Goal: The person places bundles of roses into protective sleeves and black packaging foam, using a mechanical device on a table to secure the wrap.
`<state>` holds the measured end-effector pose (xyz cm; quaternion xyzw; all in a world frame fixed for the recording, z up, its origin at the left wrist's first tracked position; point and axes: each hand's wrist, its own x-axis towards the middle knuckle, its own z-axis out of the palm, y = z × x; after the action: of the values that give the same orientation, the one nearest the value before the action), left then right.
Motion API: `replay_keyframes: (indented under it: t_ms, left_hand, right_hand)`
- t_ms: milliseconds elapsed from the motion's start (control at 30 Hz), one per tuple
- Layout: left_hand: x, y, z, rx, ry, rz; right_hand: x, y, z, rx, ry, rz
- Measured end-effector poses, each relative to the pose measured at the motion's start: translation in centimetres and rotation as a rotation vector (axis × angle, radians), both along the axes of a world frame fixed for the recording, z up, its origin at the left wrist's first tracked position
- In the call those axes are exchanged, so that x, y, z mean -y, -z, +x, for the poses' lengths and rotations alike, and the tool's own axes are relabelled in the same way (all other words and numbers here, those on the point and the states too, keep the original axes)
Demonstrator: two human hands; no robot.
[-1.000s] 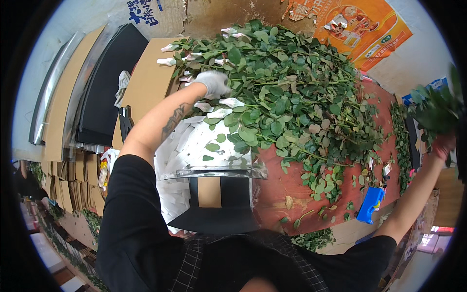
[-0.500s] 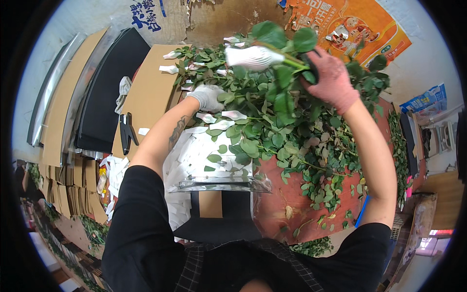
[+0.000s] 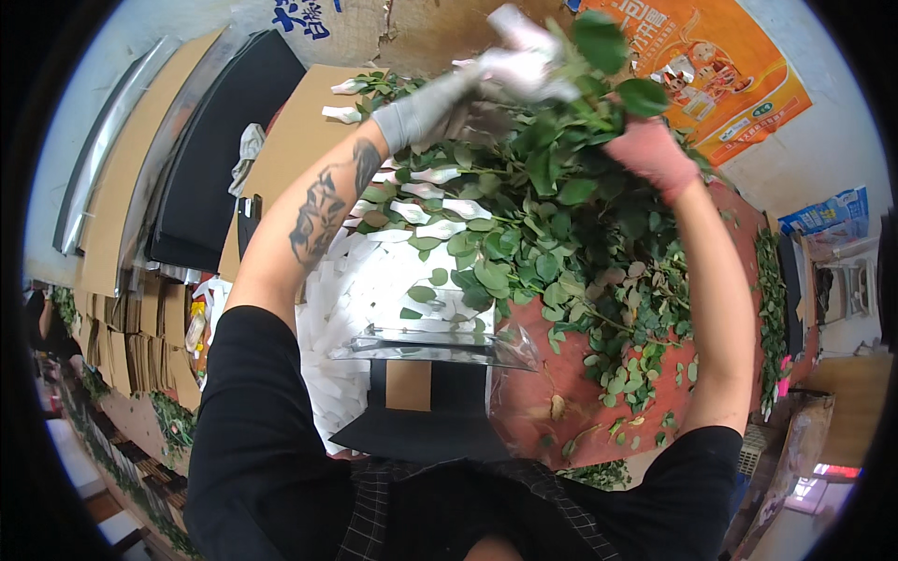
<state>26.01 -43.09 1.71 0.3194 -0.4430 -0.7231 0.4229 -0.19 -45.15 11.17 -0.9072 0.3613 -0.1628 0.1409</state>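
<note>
The raised roses (image 3: 582,120) lie ahead of me, over the leafy pile (image 3: 547,266), their long axis roughly crosswise with white-wrapped heads (image 3: 528,67) to the left and stems to the right. My right hand (image 3: 653,154) is clamped around the stems, and my left hand (image 3: 458,103), apart from it, is nearer the heads, too blurred to tell whether it grips anything.

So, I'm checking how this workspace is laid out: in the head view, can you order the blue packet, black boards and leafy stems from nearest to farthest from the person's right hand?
From the right hand:
1. Leafy stems, in its grip.
2. Blue packet, off to the right.
3. Black boards, over on the left side.
</note>
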Motion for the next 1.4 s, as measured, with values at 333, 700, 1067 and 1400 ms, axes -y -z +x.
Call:
replay_keyframes:
  t_ms: [333,700,1067,1400]
  left_hand:
    - [-0.3,4.8,-0.4,0.579,0.199,-0.132]
    - [-5.6,-7.3,-2.2,-0.082,0.322,-0.040]
    - [-29.1,-3.3,12.4,0.736,-0.573,-0.478]
    - [-34.3,-1.7,6.0,0.396,-0.460,-0.336]
  right_hand:
    - [-0.4,0.3,-3.3,0.148,0.013,0.130]
    - [-0.9,0.2,-7.7,0.049,-0.065,-0.703]
    - [-13.3,-27.6,-54.8,-0.091,0.997,-1.345]
    - [-9.4,-25.9,-41.5,-0.169,1.295,-0.997]
